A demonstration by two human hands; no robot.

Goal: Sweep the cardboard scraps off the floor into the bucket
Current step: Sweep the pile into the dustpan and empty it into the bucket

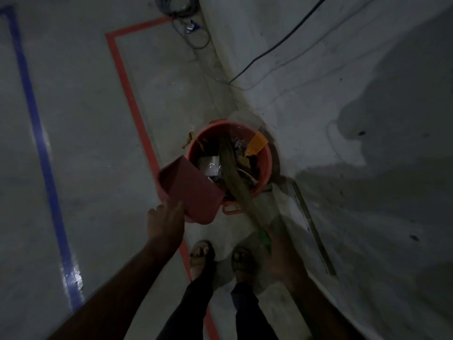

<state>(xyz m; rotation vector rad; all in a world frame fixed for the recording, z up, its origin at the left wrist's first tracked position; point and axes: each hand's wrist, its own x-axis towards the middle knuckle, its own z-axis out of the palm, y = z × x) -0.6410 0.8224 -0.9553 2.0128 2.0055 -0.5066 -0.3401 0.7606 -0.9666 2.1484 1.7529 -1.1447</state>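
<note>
An orange bucket [266, 165] stands on the floor by the wall, holding cardboard scraps [257, 143] and other rubbish. My left hand [165, 220] grips a red dustpan [190, 190] by its near end, tilted over the bucket's left rim. My right hand [282, 251] holds the green handle of a straw broom [235, 177], whose bristles reach down into the bucket. A few scraps [190, 139] lie on the floor just left of the bucket.
Red tape [127, 87] and blue tape [36, 119] run along the grey floor. Black cables [269, 49] trail over the wall base at the back. My sandalled feet [220, 258] stand just before the bucket. The light is dim.
</note>
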